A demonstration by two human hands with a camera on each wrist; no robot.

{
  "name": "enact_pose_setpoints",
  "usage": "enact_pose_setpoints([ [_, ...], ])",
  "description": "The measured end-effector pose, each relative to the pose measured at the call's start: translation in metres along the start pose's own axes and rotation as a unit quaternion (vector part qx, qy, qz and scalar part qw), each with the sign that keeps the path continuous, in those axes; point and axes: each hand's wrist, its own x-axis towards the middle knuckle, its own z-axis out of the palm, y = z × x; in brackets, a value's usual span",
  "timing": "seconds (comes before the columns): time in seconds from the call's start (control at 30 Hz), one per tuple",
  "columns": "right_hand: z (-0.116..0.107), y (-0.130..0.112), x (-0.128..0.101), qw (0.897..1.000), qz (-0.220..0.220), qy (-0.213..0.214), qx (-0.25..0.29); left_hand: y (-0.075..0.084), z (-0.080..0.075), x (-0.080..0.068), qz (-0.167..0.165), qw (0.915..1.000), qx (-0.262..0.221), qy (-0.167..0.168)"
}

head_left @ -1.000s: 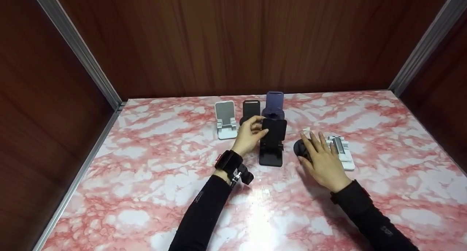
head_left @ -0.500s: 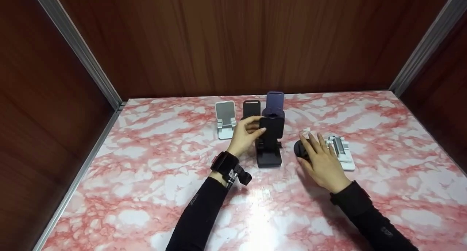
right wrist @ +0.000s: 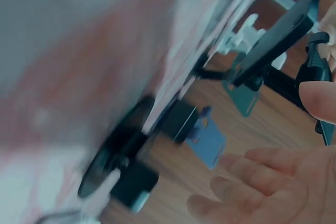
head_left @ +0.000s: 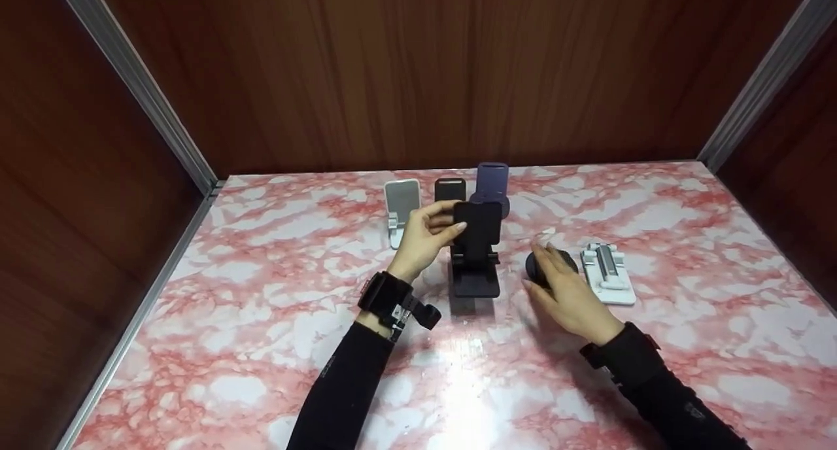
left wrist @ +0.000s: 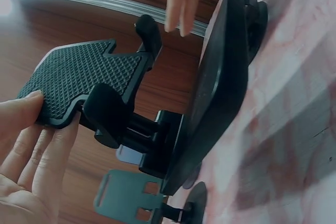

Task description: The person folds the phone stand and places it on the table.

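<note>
The left hand [head_left: 424,239] grips the upright plate of the black plastic phone stand [head_left: 475,250], just right of its fingers, while the right hand [head_left: 566,293], relaxed open, hovers at the round black stand [head_left: 537,267] on the tabletop [head_left: 261,319].

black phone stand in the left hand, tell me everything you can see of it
The black stand looks like matte plastic: a flat base on the marble table, a short neck with a joint, and a cradle plate tilted back. The left wrist view shows a knurled grip face and two hooked lips. It stands upright in front of three other stands. The left hand pinches the plate's edge; the right hand is apart from it.
</note>
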Motion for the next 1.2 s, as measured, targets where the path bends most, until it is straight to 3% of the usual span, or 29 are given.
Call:
enact_pose_setpoints([
  [0.23, 0.000, -0.012, 0.005, 0.995, 0.002, -0.054, 0.086, 0.013, -0.005, -0.009, 0.010, 0.9999, -0.005, -0.006],
  [0.33, 0.001, -0.015, 0.009, 0.983, 0.008, -0.094, 0.158, 0.019, -0.006, -0.013, 0.016, 0.9998, -0.009, -0.008],
  [0.4, 0.002, -0.017, 0.011, 0.964, 0.022, -0.130, 0.232, 0.022, -0.006, -0.016, 0.020, 0.9997, -0.010, -0.010],
  [0.53, 0.005, -0.020, 0.013, 0.902, 0.066, -0.187, 0.383, 0.028, -0.006, -0.022, 0.028, 0.9996, 0.005, -0.008],
  [0.6, 0.008, -0.022, 0.013, 0.881, 0.088, -0.197, 0.421, 0.029, -0.006, -0.026, 0.031, 0.9994, 0.016, -0.004],
  [0.87, 0.023, -0.029, 0.012, 0.847, 0.126, -0.182, 0.483, 0.033, -0.005, -0.036, 0.053, 0.9976, 0.043, -0.003],
  [0.97, 0.025, -0.031, 0.011, 0.841, 0.130, -0.174, 0.495, 0.034, -0.005, -0.038, 0.074, 0.9949, 0.067, -0.001],
  [1.1, 0.027, -0.033, 0.011, 0.815, 0.138, -0.177, 0.534, 0.033, -0.007, -0.041, 0.102, 0.9882, 0.112, 0.024],
  [1.2, 0.027, -0.034, 0.009, 0.794, 0.142, -0.178, 0.564, 0.030, -0.009, -0.041, 0.120, 0.9855, 0.116, 0.031],
])
